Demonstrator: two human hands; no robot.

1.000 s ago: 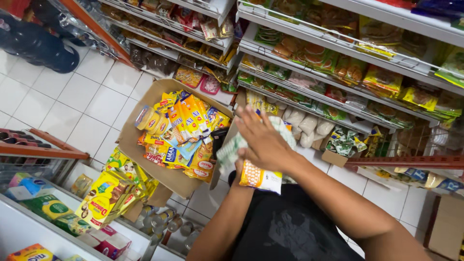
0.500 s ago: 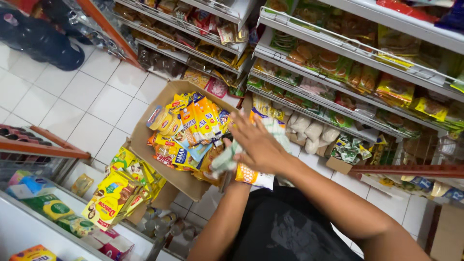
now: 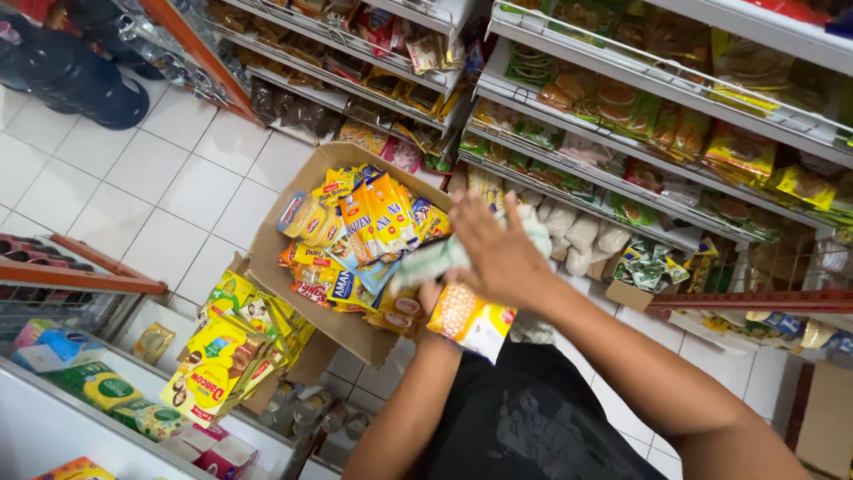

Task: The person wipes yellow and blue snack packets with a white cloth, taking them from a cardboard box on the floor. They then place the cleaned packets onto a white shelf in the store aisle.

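Observation:
My left hand (image 3: 428, 300) comes up from below and is mostly hidden under the packets it holds. Lowest of these is an orange and white snack packet (image 3: 468, 322). My right hand (image 3: 499, 253) lies over the top of the stack, fingers pointing left. It grips a pale green packet (image 3: 425, 260), blurred, that reaches toward an open cardboard box (image 3: 267, 240). The box is full of yellow, orange and blue sachets (image 3: 369, 222) and sits just left of both hands.
Wire shelves (image 3: 622, 116) packed with snack bags run along the top and right. Yellow and green packets (image 3: 233, 347) hang on a rack at lower left, above small jars (image 3: 306, 411). White floor tiles (image 3: 169, 187) lie at left, with dark jugs (image 3: 89, 71) in the upper left corner.
My right hand has slid left over the stack, carrying the pale green packet toward the box. The left hand still holds the orange and white packet underneath.

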